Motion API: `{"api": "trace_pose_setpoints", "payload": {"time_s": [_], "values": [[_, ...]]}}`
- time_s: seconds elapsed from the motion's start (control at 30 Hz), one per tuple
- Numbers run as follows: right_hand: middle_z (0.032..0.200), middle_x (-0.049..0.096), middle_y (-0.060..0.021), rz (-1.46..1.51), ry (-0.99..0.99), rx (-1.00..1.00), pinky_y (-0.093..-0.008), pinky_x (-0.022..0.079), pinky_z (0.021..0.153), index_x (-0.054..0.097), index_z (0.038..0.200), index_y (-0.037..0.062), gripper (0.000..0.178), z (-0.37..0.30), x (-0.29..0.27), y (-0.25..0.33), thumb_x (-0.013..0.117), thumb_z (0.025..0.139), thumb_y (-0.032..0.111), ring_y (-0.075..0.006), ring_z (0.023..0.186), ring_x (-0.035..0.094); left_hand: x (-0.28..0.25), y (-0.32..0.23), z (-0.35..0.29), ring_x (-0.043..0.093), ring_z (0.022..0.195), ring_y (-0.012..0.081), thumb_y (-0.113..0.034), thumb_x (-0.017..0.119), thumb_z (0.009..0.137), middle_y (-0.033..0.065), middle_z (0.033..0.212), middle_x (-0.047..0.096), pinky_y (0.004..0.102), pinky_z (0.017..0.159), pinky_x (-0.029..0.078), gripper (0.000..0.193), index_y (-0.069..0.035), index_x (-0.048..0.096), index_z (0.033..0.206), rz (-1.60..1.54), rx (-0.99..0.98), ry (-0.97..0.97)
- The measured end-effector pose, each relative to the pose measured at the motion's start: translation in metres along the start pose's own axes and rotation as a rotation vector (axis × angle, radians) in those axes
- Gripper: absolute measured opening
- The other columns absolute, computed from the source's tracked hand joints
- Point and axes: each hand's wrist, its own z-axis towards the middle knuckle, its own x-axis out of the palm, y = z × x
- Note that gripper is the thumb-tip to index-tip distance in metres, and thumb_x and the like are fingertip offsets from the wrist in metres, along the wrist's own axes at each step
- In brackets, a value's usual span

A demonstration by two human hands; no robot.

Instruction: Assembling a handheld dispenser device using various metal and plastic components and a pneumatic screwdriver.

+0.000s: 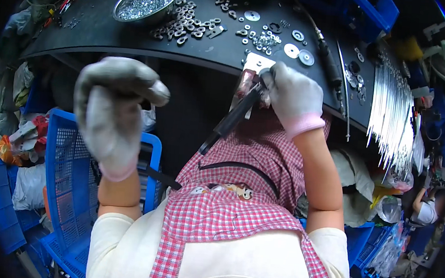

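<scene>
My left hand (113,103), in a grey-white glove, is raised off the table's front edge and blurred by motion. Its fingers are curled in toward the thumb; whatever may be in them is hidden. My right hand (294,95), gloved in white with a pink cuff, is closed around the upper end of a long black bar-shaped tool (235,116). That tool slants down to the left over my lap. Beside the right fingers, a white flat piece (258,62) and a reddish-brown block (245,83) show at the table edge; the fingers partly cover this spot.
On the black table (99,35) are a metal bowl of small shiny parts (147,5), many ring-ended metal pieces (187,22), washers and discs (292,50). Farther right lie a corded pen-shaped tool (330,64) and thin metal rods (389,111). A blue plastic chair (71,173) stands left.
</scene>
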Motion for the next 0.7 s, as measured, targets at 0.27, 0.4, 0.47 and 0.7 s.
{"api": "trace_pose_setpoints", "payload": {"time_s": [0.27,0.4,0.47,0.7], "values": [[0.071,0.064,-0.0068,0.031,-0.041,-0.158,-0.0393,0.051,0.058,0.056,0.081,0.0104,0.011,0.009,-0.005,-0.003,0.058,0.083,0.020,-0.0268,0.067,0.065,0.002,-0.063,0.037,0.049,0.089,0.0268,-0.031,0.059,0.089,0.0143,0.108,0.051,0.0368,0.070,0.036,0.046,-0.003,0.055,0.125,-0.012,0.119,0.276],[0.073,0.066,-0.0086,0.039,0.007,-0.043,-0.0404,0.051,0.060,0.058,0.080,0.0106,0.011,0.008,-0.004,-0.002,0.057,0.084,0.021,-0.0272,0.069,0.066,0.001,-0.055,0.028,0.050,0.087,0.0257,-0.037,0.059,0.089,0.0133,0.102,0.052,0.0362,0.070,0.039,0.049,-0.003,0.055,0.124,-0.004,0.121,0.244],[0.071,0.065,-0.0108,0.069,0.065,0.022,-0.0416,0.051,0.061,0.060,0.080,0.0089,0.018,0.009,-0.010,-0.005,0.057,0.086,0.026,-0.0298,0.069,0.066,0.000,-0.059,0.024,0.050,0.087,0.0253,-0.039,0.059,0.089,0.0130,0.102,0.053,0.0360,0.070,0.039,0.049,-0.003,0.055,0.124,-0.002,0.114,0.212],[0.074,0.066,-0.0111,-0.039,0.241,-0.091,-0.0430,0.051,0.063,0.060,0.090,0.0100,0.019,-0.004,0.023,0.009,0.055,0.089,0.028,-0.0319,0.070,0.066,-0.001,-0.061,0.013,0.048,0.084,0.0244,-0.033,0.059,0.089,0.0112,0.098,0.051,0.0347,0.070,0.037,0.045,-0.002,0.056,0.121,-0.060,0.099,0.101]]}}
